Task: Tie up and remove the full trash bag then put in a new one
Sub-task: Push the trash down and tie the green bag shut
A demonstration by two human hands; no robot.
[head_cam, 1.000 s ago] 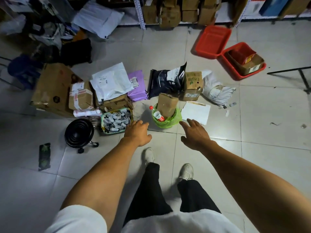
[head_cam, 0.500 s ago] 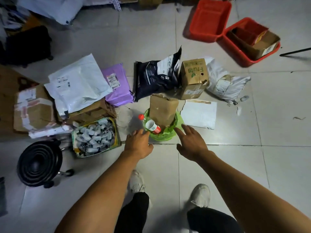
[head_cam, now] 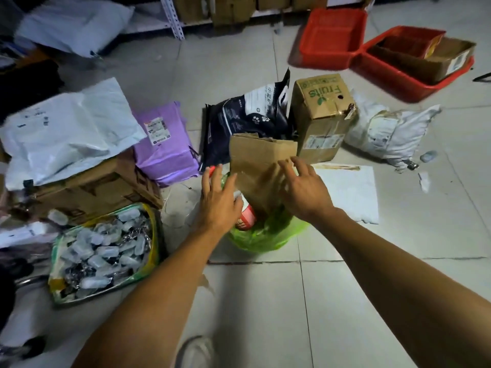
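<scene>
Green trash bag (head_cam: 268, 235) (overfull) under both hands (head_cam: 221, 200).

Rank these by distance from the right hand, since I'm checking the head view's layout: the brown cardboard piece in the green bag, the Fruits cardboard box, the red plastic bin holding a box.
1. Brown cardboard piece, under the right hand's fingers.
2. Fruits cardboard box, just beyond.
3. Red plastic bin, far right.

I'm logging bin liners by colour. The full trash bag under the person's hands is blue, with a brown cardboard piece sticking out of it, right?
Not quite: the trash bag is green, not blue, as the head view shows. The brown cardboard piece does stick out of it.
</scene>
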